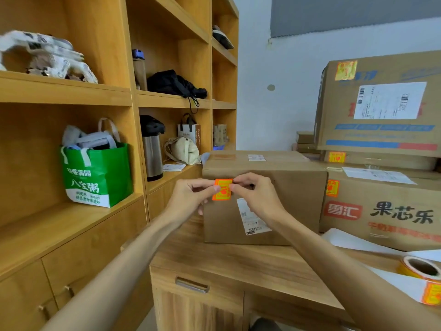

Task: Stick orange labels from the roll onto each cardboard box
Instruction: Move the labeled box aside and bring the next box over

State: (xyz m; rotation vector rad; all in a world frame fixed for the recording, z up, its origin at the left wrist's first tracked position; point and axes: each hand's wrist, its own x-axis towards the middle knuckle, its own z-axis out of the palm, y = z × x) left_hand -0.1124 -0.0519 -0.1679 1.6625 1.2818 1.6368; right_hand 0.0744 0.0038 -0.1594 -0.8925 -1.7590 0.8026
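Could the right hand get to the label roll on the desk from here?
Probably yes, once freed: the label roll lies uncovered on the desk to the right, nothing in between. Right now the right hand pinches the orange label before the cardboard box.

Two bare hands are shown, the left hand [188, 199] and the right hand [259, 197], with short, plain fingernails. The left forearm [119, 263] and the right forearm [334, 259] are seen slender and uncovered along their whole visible length, wrists included.
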